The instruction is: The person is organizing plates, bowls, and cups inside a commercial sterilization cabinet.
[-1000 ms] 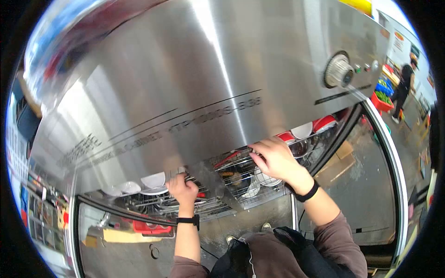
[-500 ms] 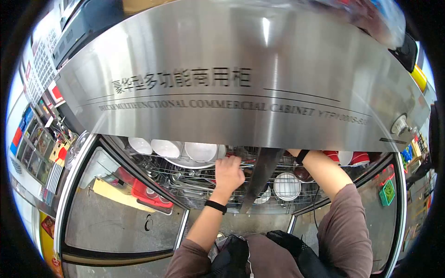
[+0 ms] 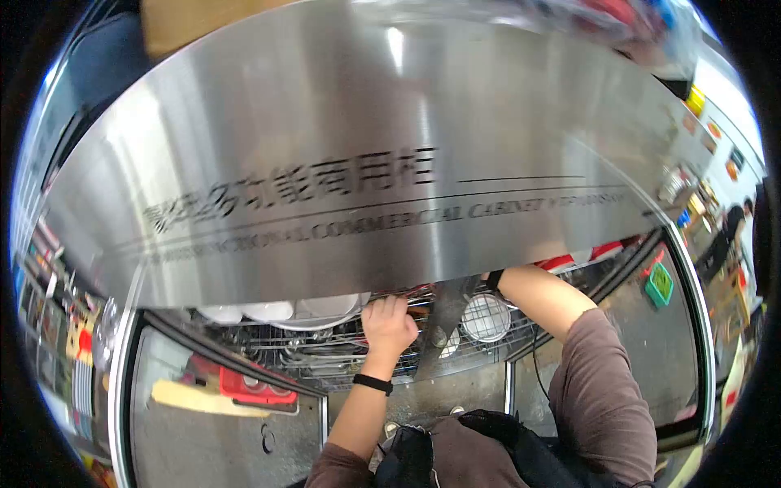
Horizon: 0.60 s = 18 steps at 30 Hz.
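Observation:
My left hand [image 3: 389, 327] is at the front edge of the upper wire rack [image 3: 313, 327] in a steel cabinet [image 3: 358, 106]. Its fingers curl over the wires. Left of it, white bowls [image 3: 268, 311] sit on the rack, partly hidden by the steel front. My right forearm [image 3: 541, 291] reaches in past a dark upright post [image 3: 443, 333]. Beyond the wristband, my right hand is out of sight behind the steel front, so its fingers cannot be seen. A round white dish [image 3: 486, 319] shows through the wires near that wrist. Metal utensils lie below on the left, too blurred to name.
Glass doors stand open on the left [image 3: 215, 439] and right [image 3: 618, 358]. A red basket [image 3: 256, 390] shows through the left glass, a green basket [image 3: 659, 286] through the right. A black cable [image 3: 535, 358] hangs near my right arm. A plastic bag [image 3: 634, 24] lies on top.
My view has tilted and shifted, so the steel front covers more of the bowls and shelf. My left hand stays at the rack edge. My right arm still reaches inside.

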### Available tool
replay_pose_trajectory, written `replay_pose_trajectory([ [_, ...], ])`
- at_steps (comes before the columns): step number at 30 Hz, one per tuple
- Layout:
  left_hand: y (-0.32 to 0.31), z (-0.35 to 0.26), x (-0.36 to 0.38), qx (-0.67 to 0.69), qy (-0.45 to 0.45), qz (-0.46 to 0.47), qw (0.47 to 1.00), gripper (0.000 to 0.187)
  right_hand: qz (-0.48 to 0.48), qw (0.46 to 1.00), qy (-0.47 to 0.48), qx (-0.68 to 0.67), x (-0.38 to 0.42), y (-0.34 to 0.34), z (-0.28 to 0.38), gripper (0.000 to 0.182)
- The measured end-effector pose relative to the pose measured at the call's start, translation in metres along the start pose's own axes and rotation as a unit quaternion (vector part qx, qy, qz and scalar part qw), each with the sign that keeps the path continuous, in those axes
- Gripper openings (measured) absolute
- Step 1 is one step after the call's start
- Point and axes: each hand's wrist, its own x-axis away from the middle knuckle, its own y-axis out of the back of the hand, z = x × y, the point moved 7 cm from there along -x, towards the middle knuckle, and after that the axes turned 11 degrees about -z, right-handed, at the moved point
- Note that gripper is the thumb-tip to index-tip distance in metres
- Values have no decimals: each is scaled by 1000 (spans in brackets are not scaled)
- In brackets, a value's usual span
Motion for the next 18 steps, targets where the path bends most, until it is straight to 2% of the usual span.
replay_pose_trajectory([
  [2, 1, 0, -2, 11, -2, -9, 1000, 29, -22, 1000, -2, -11, 6, 11, 1, 23],
  [3, 3, -2, -4, 20, -11, -43, 999, 28, -35, 999, -4, -19, 10, 16, 0, 23],
  [11, -1, -1, 0, -9, -26, -41, 999, 29, -104, 991, -2, -90, 39, 73, -16, 26],
  [14, -3, 1, 3, -23, -33, -37, 998, 28, -160, 980, 54, -102, 56, 95, -13, 26],
  [18, -3, 3, 6, -34, -45, -37, 998, 28, -29, 996, -45, -70, 65, 86, -33, 30],
])
